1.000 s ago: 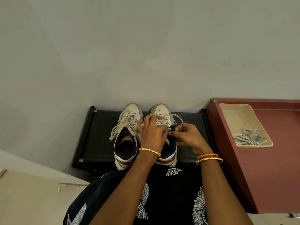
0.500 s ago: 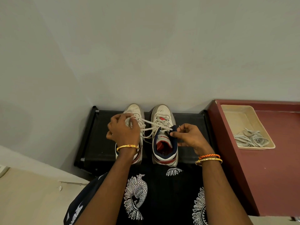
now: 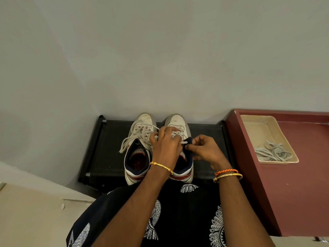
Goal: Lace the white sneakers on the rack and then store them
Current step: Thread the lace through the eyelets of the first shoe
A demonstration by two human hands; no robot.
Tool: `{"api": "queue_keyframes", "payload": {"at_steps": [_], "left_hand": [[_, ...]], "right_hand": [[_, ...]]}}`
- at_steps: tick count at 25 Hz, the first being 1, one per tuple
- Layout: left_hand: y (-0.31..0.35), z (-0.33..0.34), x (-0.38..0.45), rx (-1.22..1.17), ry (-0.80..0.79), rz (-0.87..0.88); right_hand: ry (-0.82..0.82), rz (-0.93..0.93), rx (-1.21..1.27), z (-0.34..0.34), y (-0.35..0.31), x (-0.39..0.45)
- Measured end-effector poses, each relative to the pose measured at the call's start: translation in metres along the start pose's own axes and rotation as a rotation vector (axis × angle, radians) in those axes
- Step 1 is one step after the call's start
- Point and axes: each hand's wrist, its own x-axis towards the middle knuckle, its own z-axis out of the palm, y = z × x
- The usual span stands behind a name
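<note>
The left hand (image 3: 165, 145) hides the right sneaker's (image 3: 179, 125) tongue and lace at frame centre.

Nothing readable anywhere here, honestly. The white sneakers (image 3: 158, 145) on the rack (image 3: 110, 148) show only red and navy trim, with no brand name or logo clear enough to make out. The white prints on the person's dark garment (image 3: 178, 220) are just ornamental patterns, not letters. The tray (image 3: 249, 120) carries no label either.
</note>
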Motion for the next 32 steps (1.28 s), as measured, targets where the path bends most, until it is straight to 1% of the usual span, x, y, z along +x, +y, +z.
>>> {"api": "queue_keyframes", "payload": {"at_steps": [2, 4, 6, 7, 10, 12, 14, 16, 17, 18, 20, 21, 22, 23, 25, 26, 27, 28, 31, 32], "left_hand": [[-0.004, -0.004, -0.001, -0.007, -0.02, -0.032], [-0.005, -0.006, -0.002, -0.014, -0.028, 0.016], [-0.003, -0.003, -0.005, 0.061, -0.032, 0.068], [-0.001, -0.001, -0.005, 0.073, -0.025, 0.065], [0.002, 0.0, -0.001, 0.015, 0.066, 0.071], [0.0, -0.007, 0.0, -0.038, 0.155, 0.056], [-0.008, -0.022, 0.0, -0.122, 0.266, -0.088], [-0.024, -0.037, -0.003, -0.186, 0.38, -0.299], [-0.034, -0.041, -0.004, -0.207, 0.41, -0.398], [-0.041, -0.044, -0.005, -0.222, 0.418, -0.48], [-0.046, -0.047, -0.006, -0.215, 0.361, -0.576], [-0.043, -0.046, -0.006, -0.202, 0.302, -0.572], [-0.037, -0.044, -0.006, -0.192, 0.235, -0.513], [-0.029, -0.04, -0.005, -0.171, 0.166, -0.398], [-0.008, -0.027, -0.004, -0.058, 0.027, -0.093], [0.002, -0.019, -0.004, 0.017, -0.002, 0.028], [0.009, -0.01, -0.004, 0.059, -0.005, 0.085], [0.013, -0.005, -0.003, 0.062, 0.003, 0.097], [0.01, 0.001, -0.001, 0.041, 0.018, 0.059], [0.007, 0.0, -0.002, 0.024, 0.048, 0.054]], "right_hand": [[0.003, 0.007, 0.003, 0.0, 0.0, 0.0], [0.002, 0.001, -0.012, 0.001, 0.0, 0.0], [0.005, -0.008, -0.039, 0.002, 0.0, 0.001], [0.007, -0.008, -0.042, 0.002, 0.0, 0.001], [0.0, 0.009, -0.017, 0.002, 0.001, 0.001], [-0.007, 0.018, 0.015, 0.002, 0.001, -0.001], [-0.011, 0.032, 0.054, 0.001, 0.0, -0.002], [-0.018, 0.037, 0.063, 0.0, 0.0, -0.003], [-0.023, 0.034, 0.057, 0.001, 0.001, -0.003], [-0.025, 0.031, 0.05, 0.001, 0.002, -0.003], [-0.021, 0.026, 0.046, 0.002, 0.002, -0.002], [-0.017, 0.026, 0.052, 0.002, 0.002, -0.002], [-0.014, 0.024, 0.056, 0.003, 0.002, -0.002], [-0.012, 0.021, 0.055, 0.003, 0.002, -0.003], [-0.006, 0.008, 0.053, 0.004, 0.003, -0.003], [-0.001, 0.0, 0.051, 0.003, 0.003, -0.003], [0.005, -0.006, 0.044, 0.003, 0.004, -0.004], [0.014, -0.009, 0.033, 0.003, 0.005, -0.004], [0.018, -0.006, 0.003, 0.002, 0.006, -0.002], [0.015, -0.006, 0.001, 0.002, 0.005, -0.002]]}}
